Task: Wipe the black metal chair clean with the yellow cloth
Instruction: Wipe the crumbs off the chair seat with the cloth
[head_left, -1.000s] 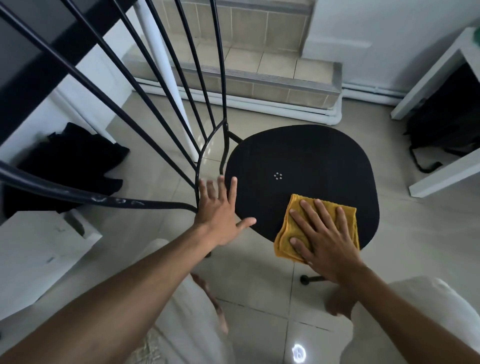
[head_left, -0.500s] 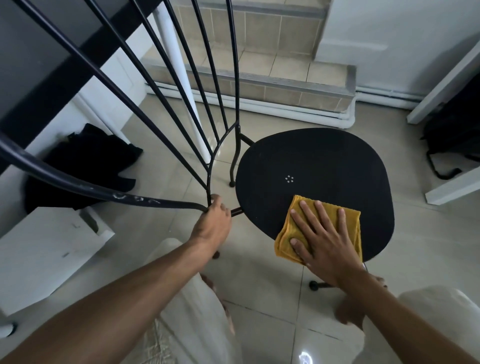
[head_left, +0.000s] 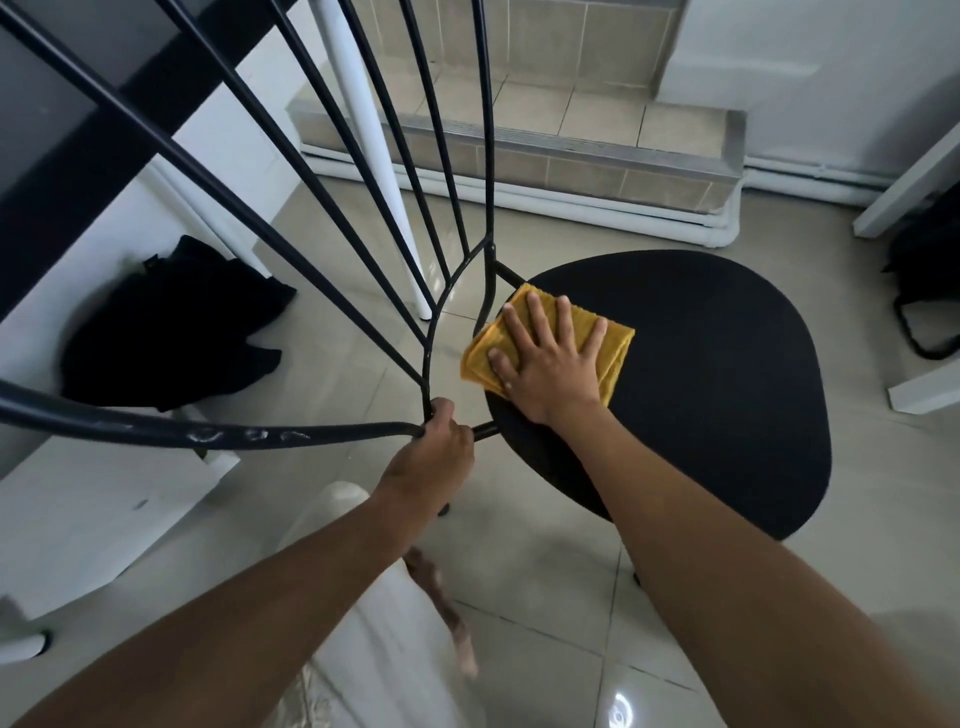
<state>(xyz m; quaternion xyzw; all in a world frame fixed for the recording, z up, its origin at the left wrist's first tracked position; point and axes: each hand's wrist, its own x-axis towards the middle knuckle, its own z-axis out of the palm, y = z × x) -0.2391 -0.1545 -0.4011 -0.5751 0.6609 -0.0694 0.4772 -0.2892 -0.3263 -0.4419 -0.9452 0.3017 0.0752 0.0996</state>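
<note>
The black metal chair's round seat (head_left: 717, 374) fills the right centre of the head view, and its thin back rods (head_left: 332, 218) fan up to the upper left. A folded yellow cloth (head_left: 613, 348) lies on the seat's left rear edge, near where the rods join. My right hand (head_left: 550, 358) presses flat on the cloth with fingers spread. My left hand (head_left: 431, 457) is closed around the chair frame at the base of the backrest, just left of the seat.
A dark garment (head_left: 176, 322) lies on the tiled floor at left beside white furniture (head_left: 93, 509). A tiled step (head_left: 561, 130) and white pipes run along the back. A dark bag (head_left: 930, 280) sits under a white shelf at right. My knees show below.
My right hand has slid the cloth from the seat's front edge to its left rear edge. My left hand went from open to gripping the frame. The chair looms closer.
</note>
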